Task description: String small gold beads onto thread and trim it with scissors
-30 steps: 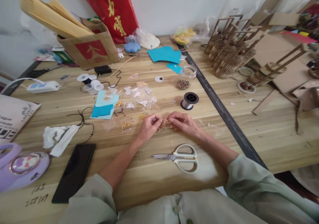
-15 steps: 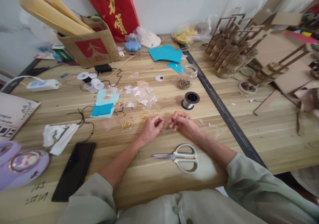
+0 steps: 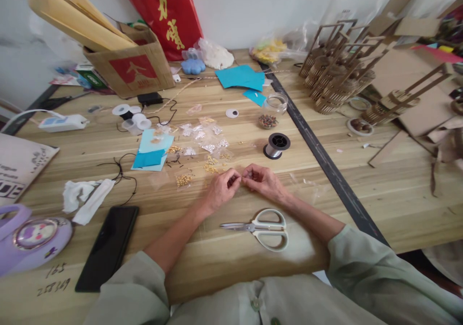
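Observation:
Both my hands meet over the middle of the table, fingertips almost touching. My left hand [image 3: 224, 188] is closed in a pinch, thumb against the fingers. Opposite it, my right hand [image 3: 263, 182] pinches too, its fingers curled. Whatever sits between the fingertips is too small to make out. Gold beads [image 3: 210, 165] lie in small heaps just beyond my left hand, and a bag of gold beads [image 3: 183, 181] is to its left. A spool of clear thread [image 3: 277, 146] stands past my right hand. White-handled scissors [image 3: 260, 228] lie closed below my hands.
A black phone [image 3: 107, 248] and a lilac device [image 3: 34, 240] lie at the left. Small bags of silver pieces [image 3: 209, 146] and blue cards [image 3: 149, 151] are farther back. A glass jar [image 3: 276, 104] stands behind the spool; wooden baskets [image 3: 334, 91] fill the back right.
My hands have come closer together, so the fingertips now nearly touch. The right fingers have curled in tighter. The things on the table lie as before.

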Demonstrator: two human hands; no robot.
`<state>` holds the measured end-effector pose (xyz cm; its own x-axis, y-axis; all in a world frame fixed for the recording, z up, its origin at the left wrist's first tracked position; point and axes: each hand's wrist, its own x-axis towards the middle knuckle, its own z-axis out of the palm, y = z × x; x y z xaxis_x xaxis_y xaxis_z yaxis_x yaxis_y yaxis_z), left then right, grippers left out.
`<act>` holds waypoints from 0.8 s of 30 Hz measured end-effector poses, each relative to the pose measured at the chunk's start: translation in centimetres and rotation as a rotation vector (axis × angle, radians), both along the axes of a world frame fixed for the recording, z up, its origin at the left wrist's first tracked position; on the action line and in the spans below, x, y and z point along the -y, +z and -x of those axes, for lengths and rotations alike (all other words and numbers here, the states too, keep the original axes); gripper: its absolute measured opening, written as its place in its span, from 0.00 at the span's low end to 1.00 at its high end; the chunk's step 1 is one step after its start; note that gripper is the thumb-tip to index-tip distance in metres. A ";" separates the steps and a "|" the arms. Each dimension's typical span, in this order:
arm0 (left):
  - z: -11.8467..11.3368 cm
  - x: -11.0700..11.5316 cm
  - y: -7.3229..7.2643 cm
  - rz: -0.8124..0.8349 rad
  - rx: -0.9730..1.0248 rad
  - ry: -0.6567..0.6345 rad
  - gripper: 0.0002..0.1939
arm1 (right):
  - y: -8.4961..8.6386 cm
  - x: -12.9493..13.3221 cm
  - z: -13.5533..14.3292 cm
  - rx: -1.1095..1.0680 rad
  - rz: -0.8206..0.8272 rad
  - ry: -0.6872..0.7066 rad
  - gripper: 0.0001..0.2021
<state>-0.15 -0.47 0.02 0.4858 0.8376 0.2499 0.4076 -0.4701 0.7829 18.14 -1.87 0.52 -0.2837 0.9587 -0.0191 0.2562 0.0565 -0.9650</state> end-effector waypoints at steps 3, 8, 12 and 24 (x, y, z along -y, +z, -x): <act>0.0 0.2 0.1 -0.045 -0.035 0.002 0.04 | 0.0 0.1 0.0 0.066 -0.076 -0.010 0.07; -0.1 0.3 0.3 -0.047 -0.061 0.009 0.04 | 0.1 0.4 0.1 0.179 -0.183 -0.017 0.06; -0.1 0.1 0.0 -0.042 -0.056 0.027 0.05 | 0.1 0.3 0.0 0.188 -0.220 -0.003 0.06; 0.1 -0.1 0.0 0.117 0.055 0.043 0.05 | 0.2 0.0 -0.4 0.264 -0.242 0.002 0.04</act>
<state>-0.30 -0.36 -0.02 0.4367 0.8824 0.1748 0.3808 -0.3574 0.8528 18.54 -1.86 0.73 -0.3010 0.9439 0.1360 0.4945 0.2764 -0.8241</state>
